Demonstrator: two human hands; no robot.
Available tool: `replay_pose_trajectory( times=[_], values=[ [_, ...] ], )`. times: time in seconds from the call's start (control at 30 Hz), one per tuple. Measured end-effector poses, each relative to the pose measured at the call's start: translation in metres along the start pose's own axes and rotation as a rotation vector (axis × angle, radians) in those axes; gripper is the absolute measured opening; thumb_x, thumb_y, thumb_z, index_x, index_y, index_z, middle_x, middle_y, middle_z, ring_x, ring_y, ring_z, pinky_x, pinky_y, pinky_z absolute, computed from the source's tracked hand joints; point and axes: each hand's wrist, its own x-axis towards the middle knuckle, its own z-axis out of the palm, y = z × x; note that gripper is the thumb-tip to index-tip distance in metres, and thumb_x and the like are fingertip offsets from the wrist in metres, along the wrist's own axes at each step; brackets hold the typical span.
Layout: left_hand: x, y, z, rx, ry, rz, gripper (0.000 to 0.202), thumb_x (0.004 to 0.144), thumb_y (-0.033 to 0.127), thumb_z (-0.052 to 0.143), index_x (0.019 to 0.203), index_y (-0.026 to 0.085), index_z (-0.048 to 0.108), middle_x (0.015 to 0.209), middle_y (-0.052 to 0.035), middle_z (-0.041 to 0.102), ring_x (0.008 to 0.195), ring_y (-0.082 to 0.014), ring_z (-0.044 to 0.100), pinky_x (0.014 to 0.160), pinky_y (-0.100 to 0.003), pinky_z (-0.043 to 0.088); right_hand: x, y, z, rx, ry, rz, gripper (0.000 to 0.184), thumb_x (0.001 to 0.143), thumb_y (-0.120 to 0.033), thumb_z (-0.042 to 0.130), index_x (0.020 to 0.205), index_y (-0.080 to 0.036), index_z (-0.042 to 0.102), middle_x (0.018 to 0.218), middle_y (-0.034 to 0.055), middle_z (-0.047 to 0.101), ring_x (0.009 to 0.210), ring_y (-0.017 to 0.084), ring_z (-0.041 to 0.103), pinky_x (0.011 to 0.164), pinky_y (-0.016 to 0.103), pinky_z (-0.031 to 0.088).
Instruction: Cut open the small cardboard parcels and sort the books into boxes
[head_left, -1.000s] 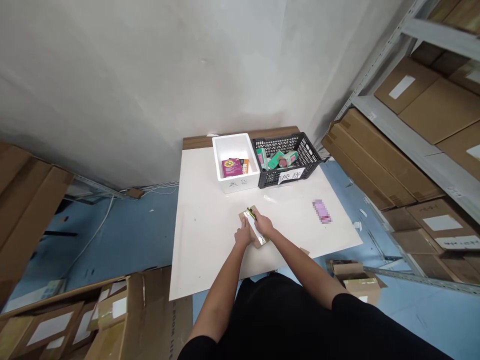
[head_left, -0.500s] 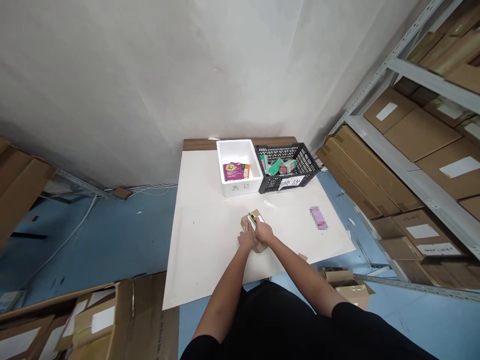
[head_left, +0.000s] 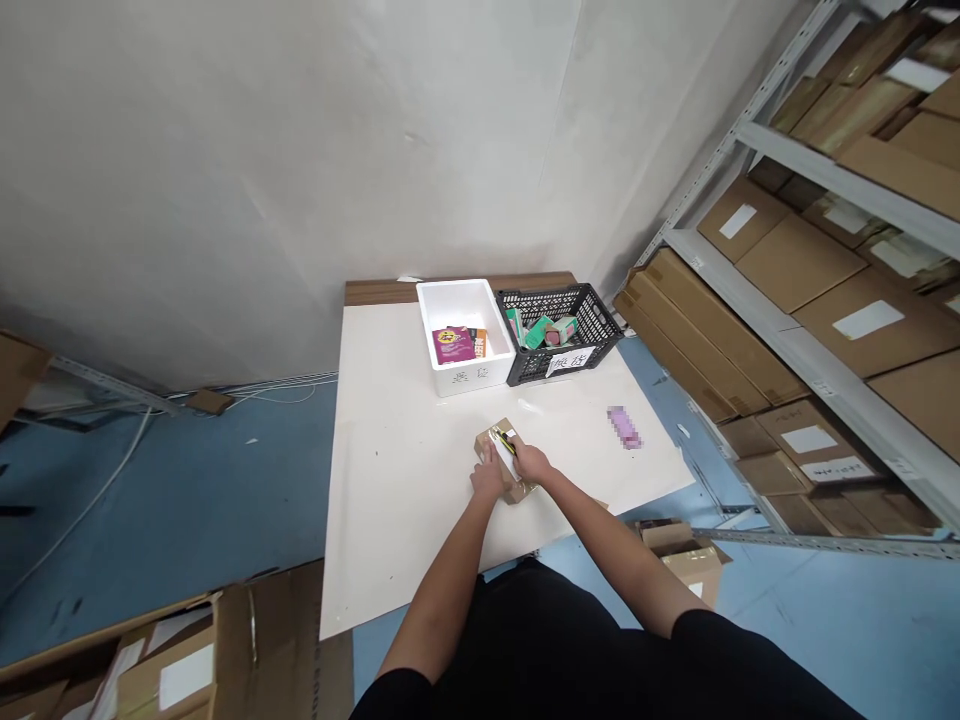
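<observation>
A small brown cardboard box (head_left: pixel 516 491) with a white label (head_left: pixel 505 462) lies on the white-topped table (head_left: pixel 405 480). My left hand (head_left: pixel 487 474) holds the box at its left side, fingers laid over the top. My right hand (head_left: pixel 531 464) is closed around a yellow-and-black utility knife (head_left: pixel 506 441). The knife's front end lies over the far part of the box top, just beyond my left fingertips. Whether its blade touches the box is too small to tell.
Behind the box stand a white bin (head_left: pixel 472 376) with purple and orange packets and a black crate (head_left: pixel 600 335) with green-and-white boxes. A blurred pink item (head_left: pixel 624 427) lies at right. Shelving (head_left: pixel 795 330) with cartons borders the right; open cartons (head_left: pixel 686 560) stand below.
My right hand has drawn back slightly from my left, leaving more of the knife and label visible. My left hand stays on the box. The whole view has shifted a little.
</observation>
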Motion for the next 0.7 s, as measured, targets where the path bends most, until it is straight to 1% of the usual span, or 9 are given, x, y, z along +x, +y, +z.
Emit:
replay_pose_trajectory(
  times=[0.1, 0.2, 0.27, 0.37, 0.47, 0.6, 0.7],
  values=[
    [0.001, -0.001, 0.000, 0.003, 0.013, 0.018, 0.133, 0.075, 0.055, 0.083, 0.171, 0.033, -0.007, 0.178, -0.0056, -0.019, 0.138, -0.0374, 0.054, 0.103, -0.045, 0.055, -0.002, 0.002, -0.004, 0.028, 0.039, -0.030, 0.053, 0.102, -0.019, 0.048, 0.154, -0.023, 0.038, 0.126, 0.0121, 0.075, 0.108, 0.027, 0.071, 0.080, 0.030, 0.044],
    [0.002, -0.002, 0.001, -0.004, 0.000, 0.009, 0.135, 0.075, 0.054, 0.083, 0.171, 0.032, -0.008, 0.178, -0.0063, -0.019, 0.136, -0.0365, 0.057, 0.103, -0.045, 0.055, -0.002, 0.001, -0.003, 0.059, 0.101, -0.038, 0.055, 0.103, -0.019, 0.046, 0.157, -0.023, 0.035, 0.127, 0.0111, 0.075, 0.107, 0.026, 0.071, 0.081, 0.030, 0.044],
    [0.002, -0.002, 0.002, -0.003, 0.003, 0.012, 0.135, 0.074, 0.054, 0.083, 0.171, 0.032, -0.009, 0.178, -0.0077, -0.018, 0.135, -0.0368, 0.057, 0.103, -0.045, 0.055, 0.001, -0.002, -0.003, 0.055, 0.112, -0.044, 0.055, 0.103, -0.019, 0.044, 0.157, -0.024, 0.035, 0.128, 0.0110, 0.074, 0.108, 0.026, 0.071, 0.082, 0.031, 0.044],
    [0.001, -0.002, 0.002, 0.004, 0.022, 0.024, 0.133, 0.076, 0.053, 0.082, 0.171, 0.029, -0.007, 0.179, -0.0098, -0.015, 0.136, -0.0375, 0.057, 0.101, -0.044, 0.055, 0.008, -0.010, -0.006, 0.007, 0.076, -0.047, 0.055, 0.102, -0.016, 0.044, 0.156, -0.022, 0.039, 0.126, 0.0126, 0.075, 0.108, 0.027, 0.071, 0.082, 0.031, 0.044],
    [-0.002, -0.002, 0.001, 0.004, 0.023, 0.017, 0.133, 0.074, 0.050, 0.083, 0.172, 0.028, -0.005, 0.179, -0.0099, -0.013, 0.136, -0.0373, 0.057, 0.100, -0.043, 0.056, 0.012, -0.014, -0.012, -0.037, 0.037, -0.053, 0.057, 0.100, -0.015, 0.047, 0.156, -0.022, 0.040, 0.123, 0.0130, 0.075, 0.107, 0.028, 0.071, 0.079, 0.031, 0.044],
    [-0.003, -0.002, -0.001, -0.001, 0.016, 0.012, 0.134, 0.074, 0.051, 0.083, 0.172, 0.028, -0.006, 0.179, -0.0093, -0.012, 0.135, -0.0366, 0.057, 0.099, -0.044, 0.056, 0.011, -0.013, -0.017, -0.050, 0.002, -0.065, 0.058, 0.099, -0.017, 0.050, 0.156, -0.023, 0.040, 0.122, 0.0130, 0.076, 0.105, 0.028, 0.071, 0.078, 0.030, 0.045],
    [-0.002, -0.002, -0.001, -0.004, 0.011, 0.022, 0.134, 0.075, 0.053, 0.082, 0.172, 0.029, -0.007, 0.180, -0.0089, -0.012, 0.134, -0.0366, 0.058, 0.100, -0.044, 0.056, 0.007, -0.009, -0.015, -0.049, -0.018, -0.058, 0.059, 0.098, -0.018, 0.051, 0.156, -0.024, 0.040, 0.121, 0.0120, 0.076, 0.104, 0.028, 0.072, 0.077, 0.030, 0.045]
  ],
)
